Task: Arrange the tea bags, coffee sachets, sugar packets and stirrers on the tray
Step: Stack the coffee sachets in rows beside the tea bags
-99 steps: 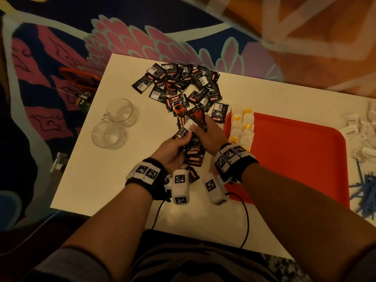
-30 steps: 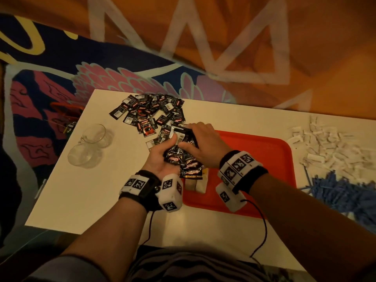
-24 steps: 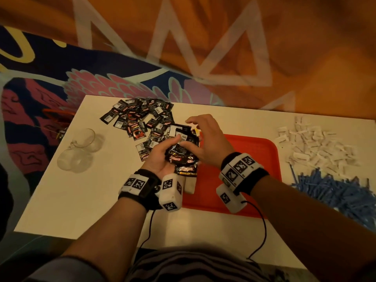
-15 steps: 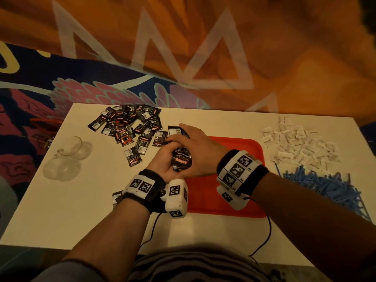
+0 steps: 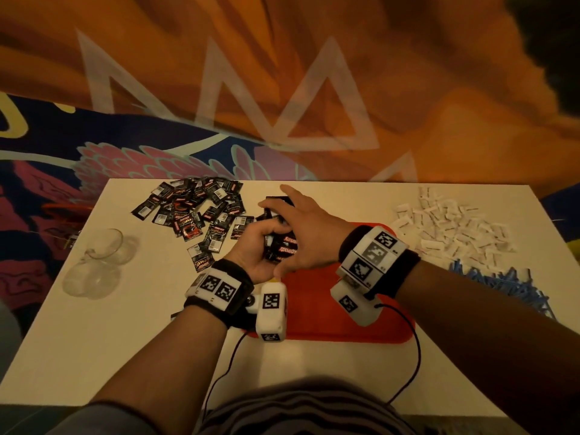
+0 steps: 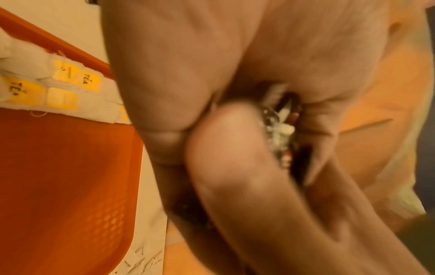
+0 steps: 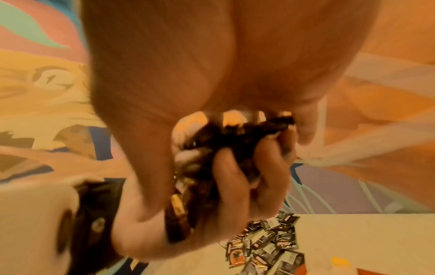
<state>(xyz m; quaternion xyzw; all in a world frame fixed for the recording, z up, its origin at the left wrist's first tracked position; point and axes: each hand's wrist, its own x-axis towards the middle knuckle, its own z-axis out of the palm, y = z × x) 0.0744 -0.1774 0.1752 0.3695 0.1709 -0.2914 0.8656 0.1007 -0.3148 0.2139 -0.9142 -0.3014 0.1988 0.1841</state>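
left hand (image 5: pixel 257 249): fingers curled round a bunch of coffee sachets (image 5: pixel 284 246), held just above the tray's left edge
right hand (image 5: pixel 306 233): laid over the top of the same bunch, thumb low against it, fingers loosely bent across the far side, index finger sticking out toward the far table edge (how firmly it grips I cannot tell)
loose sachets (image 5: pixel 201 215): black-and-red pile scattered on the table, left and far of the hands
tray (image 5: pixel 314 309): red, on the white table (image 5: pixel 94 340) under and right of the hands
tea bags (image 6: pixel 47 87): white with yellow TEA tags, in rows along the tray's left edge (clear in left wrist view only)
sugar packets (image 5: pixel 448 227): white heap, far right, off the tray
stirrers (image 5: pixel 502 287): blue pile, right, nearer than the sugar
glass cups (image 5: pixel 97 262): two, clear, left side of table
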